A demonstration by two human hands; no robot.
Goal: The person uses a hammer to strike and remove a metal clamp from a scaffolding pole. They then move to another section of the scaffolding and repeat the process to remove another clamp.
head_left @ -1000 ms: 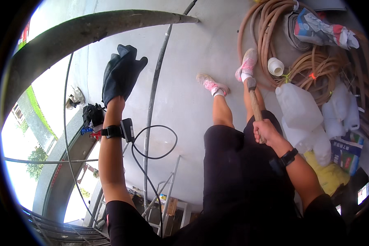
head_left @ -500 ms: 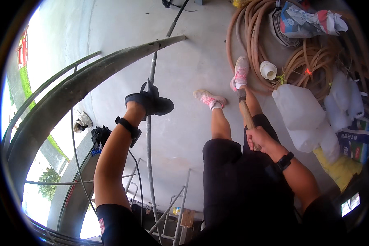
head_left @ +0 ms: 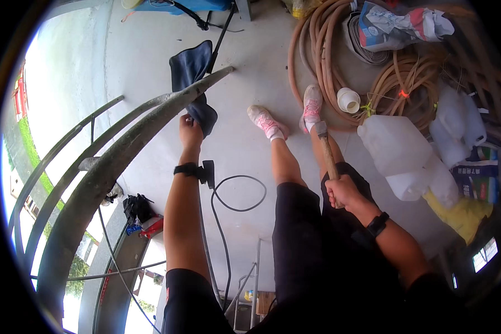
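My right hand [head_left: 344, 192] is closed around the wooden handle of a hammer [head_left: 329, 157], its metal head pointing away from me over my shin. My left hand [head_left: 191, 132] reaches out on the left, its fingers gripping the lower end of a black, smooth, flexible sheet [head_left: 190, 65] whose exact kind I cannot make out. A thick curved metal bar [head_left: 125, 142] crosses in front of the sheet and hides its middle. Part of the sheet shows beyond the bar, and part lies on the near side by my fingers.
Coiled orange-brown hoses [head_left: 318, 61], a white plastic pipe fitting [head_left: 348, 100] and a translucent plastic jug [head_left: 398, 147] lie to the right. A black cable [head_left: 224, 234] loops on the concrete floor [head_left: 245, 150]. Thinner rails run along the left, beside a black bag [head_left: 137, 209].
My left hand has moved farther out, and the black sheet, bunched up before, is now spread out behind the curved bar. My right hand still holds the hammer. The view has shifted slightly.
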